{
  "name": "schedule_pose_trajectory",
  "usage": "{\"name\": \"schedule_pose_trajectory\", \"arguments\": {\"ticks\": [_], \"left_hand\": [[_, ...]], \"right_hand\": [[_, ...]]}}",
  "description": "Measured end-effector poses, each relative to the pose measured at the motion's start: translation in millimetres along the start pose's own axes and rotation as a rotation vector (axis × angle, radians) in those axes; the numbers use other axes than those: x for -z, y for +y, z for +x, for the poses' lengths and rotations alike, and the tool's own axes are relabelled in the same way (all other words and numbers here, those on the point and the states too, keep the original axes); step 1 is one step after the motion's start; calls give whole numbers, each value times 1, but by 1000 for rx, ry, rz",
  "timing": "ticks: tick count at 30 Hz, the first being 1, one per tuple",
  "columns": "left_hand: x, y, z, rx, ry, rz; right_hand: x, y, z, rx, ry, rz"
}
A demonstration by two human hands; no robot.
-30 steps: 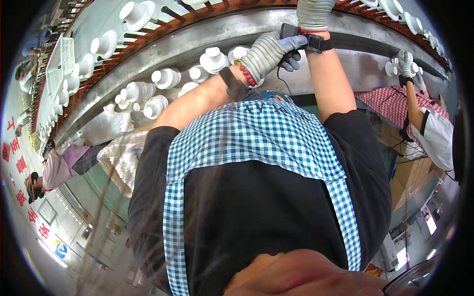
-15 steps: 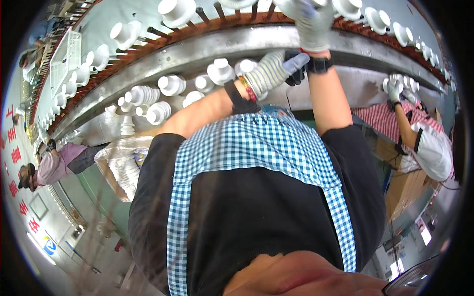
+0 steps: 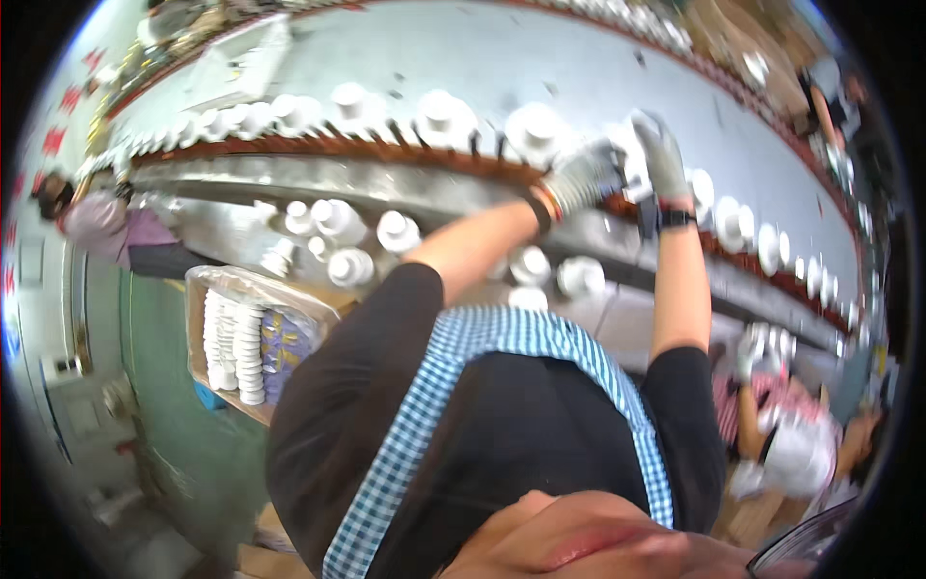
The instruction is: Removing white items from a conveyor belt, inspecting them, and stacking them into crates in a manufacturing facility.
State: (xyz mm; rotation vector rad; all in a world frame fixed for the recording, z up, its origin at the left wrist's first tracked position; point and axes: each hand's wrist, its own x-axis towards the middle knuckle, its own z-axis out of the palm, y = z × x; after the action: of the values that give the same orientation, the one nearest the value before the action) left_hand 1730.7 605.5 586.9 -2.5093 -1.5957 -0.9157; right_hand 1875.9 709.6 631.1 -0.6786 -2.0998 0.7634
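My right hand (image 3: 661, 159), in a pale glove with a dark band at the wrist, reaches over the rack of pegs. Its fingers close around a white flanged piece (image 3: 633, 162), shaped like a short cup with a wide rim. From the left, my left hand (image 3: 585, 179) in a striped glove meets the same piece, its fingers curled against it. A dark patch shows at its fingers; blur hides what it is. Just left of my hands, another flanged piece (image 3: 535, 133) sits on the rack.
A rusty row of pegs (image 3: 386, 145) carries several white pieces along a metal ledge (image 3: 338, 188). More pieces (image 3: 338, 222) lie below it. A lined carton (image 3: 198, 333) with stacked white parts stands at left. Co-workers (image 3: 101, 227) (image 3: 796, 444) work on both sides.
My left hand has moved up from below the ledge to the white piece beside my right hand. My view has shifted, showing more of the table beyond the pegs and the carton at left.
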Motion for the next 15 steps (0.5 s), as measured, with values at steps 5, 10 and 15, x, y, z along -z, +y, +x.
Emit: {"name": "schedule_pose_trajectory", "arguments": {"ticks": [5, 10, 15], "left_hand": [[19, 6, -25, 201, 237, -589], [29, 8, -52, 331, 279, -519], [39, -13, -67, 551, 342, -682]], "right_hand": [[-26, -43, -17, -300, -8, 720], [-56, -36, -13, -360, -79, 639], [-87, -43, 0, -285, -94, 707]]}}
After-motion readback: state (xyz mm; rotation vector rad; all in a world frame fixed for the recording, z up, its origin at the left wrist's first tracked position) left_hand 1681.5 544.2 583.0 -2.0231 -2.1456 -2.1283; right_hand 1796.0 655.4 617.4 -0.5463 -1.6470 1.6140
